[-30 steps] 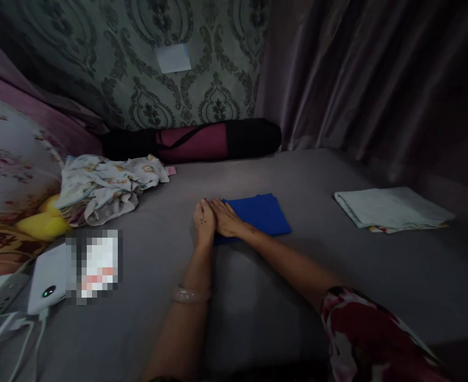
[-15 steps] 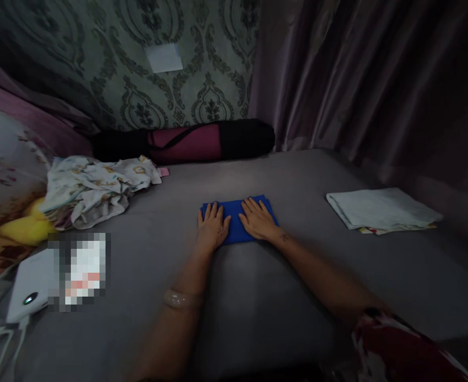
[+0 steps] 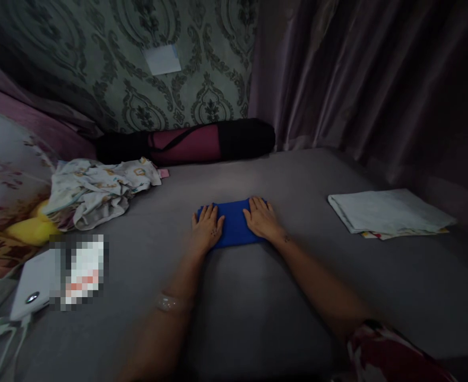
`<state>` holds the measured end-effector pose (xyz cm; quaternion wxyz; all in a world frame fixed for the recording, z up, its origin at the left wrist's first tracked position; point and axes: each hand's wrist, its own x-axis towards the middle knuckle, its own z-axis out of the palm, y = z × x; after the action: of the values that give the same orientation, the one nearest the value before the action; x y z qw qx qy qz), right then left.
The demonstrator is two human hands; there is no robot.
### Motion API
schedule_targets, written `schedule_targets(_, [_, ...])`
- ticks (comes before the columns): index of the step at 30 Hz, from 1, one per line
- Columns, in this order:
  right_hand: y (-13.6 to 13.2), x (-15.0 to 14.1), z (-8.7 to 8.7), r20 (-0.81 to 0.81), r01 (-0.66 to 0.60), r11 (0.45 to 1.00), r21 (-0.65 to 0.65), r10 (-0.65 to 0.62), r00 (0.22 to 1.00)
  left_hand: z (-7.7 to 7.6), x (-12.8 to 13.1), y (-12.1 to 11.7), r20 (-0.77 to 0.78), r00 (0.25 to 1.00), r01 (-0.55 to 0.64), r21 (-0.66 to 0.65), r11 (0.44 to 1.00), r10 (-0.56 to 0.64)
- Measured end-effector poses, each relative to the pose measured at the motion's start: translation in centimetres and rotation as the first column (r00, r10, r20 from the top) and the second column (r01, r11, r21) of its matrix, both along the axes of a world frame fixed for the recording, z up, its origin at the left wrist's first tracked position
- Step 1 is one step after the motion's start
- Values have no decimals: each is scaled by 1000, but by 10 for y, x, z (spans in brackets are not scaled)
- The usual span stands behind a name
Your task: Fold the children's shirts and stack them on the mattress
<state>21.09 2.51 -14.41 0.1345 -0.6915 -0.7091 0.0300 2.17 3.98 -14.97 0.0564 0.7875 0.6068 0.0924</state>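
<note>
A folded blue cloth (image 3: 235, 225) lies flat on the grey bed sheet (image 3: 234, 297) in front of me. My left hand (image 3: 208, 227) rests palm down over its left edge, fingers stretched out and the thumb a little apart. On the right edge of the cloth, my right hand (image 3: 261, 217) lies flat too, its fingers pointing away from me. Both hands press on the fabric without gripping it. Some of the cloth's side edges are hidden under the palms.
Folded pale fabric (image 3: 389, 211) lies at the right. At the left are crumpled printed clothes (image 3: 98, 185), a yellow plush thing (image 3: 31, 228) and a white device (image 3: 39, 281) with a cable. A black and maroon long bag (image 3: 190, 144) lies along the wall.
My hands have moved slightly farther apart on the blue cloth, the left one outward to the left. More of the cloth's middle shows between them.
</note>
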Motion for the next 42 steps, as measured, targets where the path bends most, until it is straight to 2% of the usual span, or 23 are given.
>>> schedule_targets(5, [8,15,0,-84,2,991,134,9,996,23,-3,14,-37,999,9,31,999,-8])
schedule_targets(8, [12,26,-5,-108,6,986,168,13,994,35,-8,38,-66,998,9,-59,998,-13])
schedule_targets(11, [15,33,-7,-92,1,991,135,11,996,42,-13,65,-69,998,-28,-215,976,13])
schedule_targets(14, [17,36,-5,-53,-33,996,79,37,998,45,-17,85,-22,1000,6,-354,935,-14])
schedule_targets(21, [22,40,-4,-29,-20,1000,22,20,999,47,-21,96,79,997,45,-460,887,-10])
schedule_targets(26, [24,43,-7,-89,-23,1000,-9,22,996,57,-23,86,253,967,122,-464,877,-1])
schedule_targets(28, [25,45,-7,-122,-56,998,1,56,991,68,-24,76,320,945,198,-413,889,-62])
schedule_targets(31, [23,48,0,-194,-150,988,30,154,969,90,-23,54,384,899,346,-334,877,-209])
schedule_targets(35, [19,55,19,-276,-245,969,4,237,931,119,-16,21,373,869,439,-277,855,-325])
schedule_targets(38, [15,65,40,-303,-297,954,-26,276,912,134,-14,0,375,842,492,-241,837,-387])
schedule_targets(42, [6,81,71,-412,-413,907,-87,345,844,150,-22,-15,423,814,521,-226,823,-398])
